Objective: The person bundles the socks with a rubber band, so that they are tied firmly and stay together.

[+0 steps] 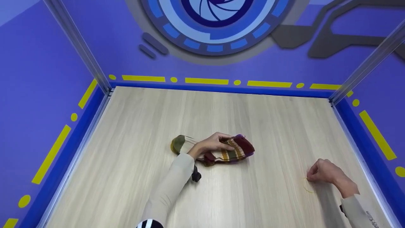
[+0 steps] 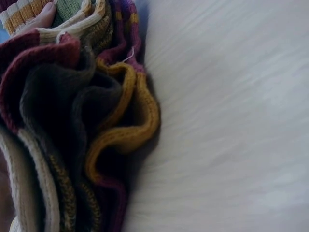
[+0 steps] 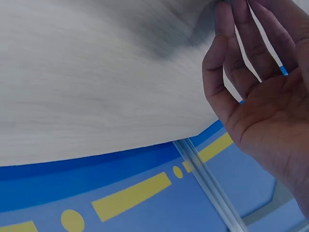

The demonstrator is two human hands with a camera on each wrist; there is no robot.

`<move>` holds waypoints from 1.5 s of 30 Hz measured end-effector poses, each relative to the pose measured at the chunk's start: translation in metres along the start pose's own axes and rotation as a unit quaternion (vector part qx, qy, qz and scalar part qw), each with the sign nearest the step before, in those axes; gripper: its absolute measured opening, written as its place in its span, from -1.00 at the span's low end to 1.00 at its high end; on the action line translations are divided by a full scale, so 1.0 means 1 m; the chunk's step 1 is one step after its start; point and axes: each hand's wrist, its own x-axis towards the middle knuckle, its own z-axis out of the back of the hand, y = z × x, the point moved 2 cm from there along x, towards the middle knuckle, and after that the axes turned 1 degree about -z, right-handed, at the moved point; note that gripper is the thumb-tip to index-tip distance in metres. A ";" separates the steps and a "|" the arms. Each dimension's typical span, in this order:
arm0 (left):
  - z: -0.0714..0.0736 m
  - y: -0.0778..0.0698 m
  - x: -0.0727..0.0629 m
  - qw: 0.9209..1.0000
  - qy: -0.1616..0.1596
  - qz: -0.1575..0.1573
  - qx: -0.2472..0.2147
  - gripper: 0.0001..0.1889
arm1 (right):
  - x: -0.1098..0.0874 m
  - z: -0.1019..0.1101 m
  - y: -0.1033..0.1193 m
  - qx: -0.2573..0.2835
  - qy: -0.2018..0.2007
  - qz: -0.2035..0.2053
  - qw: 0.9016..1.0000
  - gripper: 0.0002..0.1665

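A stack of several striped knit socks (image 1: 243, 146) lies on the table, with maroon cuffs at its right end and green and mustard toes at its left. My left hand (image 1: 211, 144) grips the stack near the cuff end, fingers over the far edge and thumb on top. In the left wrist view the socks (image 2: 123, 137) show wavy folded layers in mustard, dark grey, maroon and cream. Far to the right, my right hand (image 1: 327, 173) pinches a thin yellow loop, likely a rubber band (image 1: 307, 189), just at the table surface. The right wrist view shows curled fingers with their tips cut off.
The pale wood-grain table (image 1: 152, 114) is bounded by blue panels with yellow markings (image 1: 206, 81) at the back and both sides. Metal posts (image 1: 85, 50) stand at the two back corners.
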 end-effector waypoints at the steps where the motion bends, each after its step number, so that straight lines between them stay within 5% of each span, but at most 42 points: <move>1: 0.000 0.000 0.000 1.000 0.000 0.001 0.000 -0.59 | 0.000 -0.001 0.000 -0.003 -0.006 0.001 1.000 -0.81; 8: 0.000 0.000 0.000 1.000 -0.008 0.009 -0.001 -0.62 | 0.003 -0.009 0.000 0.007 -0.033 0.019 0.999 -0.70; 12: -0.001 0.001 0.000 1.000 -0.008 0.007 -0.002 -0.60 | 0.009 -0.015 0.000 0.089 -0.031 -0.014 0.995 -0.78; 17: -0.001 0.002 0.000 1.000 -0.008 0.005 0.004 -0.60 | 0.019 -0.023 0.007 0.241 -0.029 -0.047 0.969 -0.74; 20: -0.001 0.002 -0.001 1.000 -0.012 0.005 0.004 -0.62 | 0.025 -0.027 0.012 0.287 -0.029 -0.047 0.956 -0.69; 28: -0.003 0.002 0.001 1.000 -0.011 0.005 0.007 -0.58 | 0.025 -0.030 0.017 0.276 -0.017 -0.058 0.959 -0.59; 33: 0.000 0.001 0.000 1.000 -0.008 0.001 0.016 -0.62 | 0.022 -0.022 0.024 0.217 0.032 -0.084 0.972 -0.58; 36: 0.002 0.000 -0.002 1.000 -0.011 0.002 0.021 -0.63 | 0.021 -0.020 0.029 0.226 0.068 -0.068 0.969 -0.52; 39: 0.003 0.000 -0.003 1.000 -0.015 0.006 0.024 -0.62 | 0.023 -0.021 0.030 0.319 0.094 -0.046 0.942 -0.58; 45: 0.000 0.000 0.001 1.000 -0.011 0.005 0.029 -0.60 | 0.028 -0.019 0.031 0.565 0.114 0.019 0.817 -0.66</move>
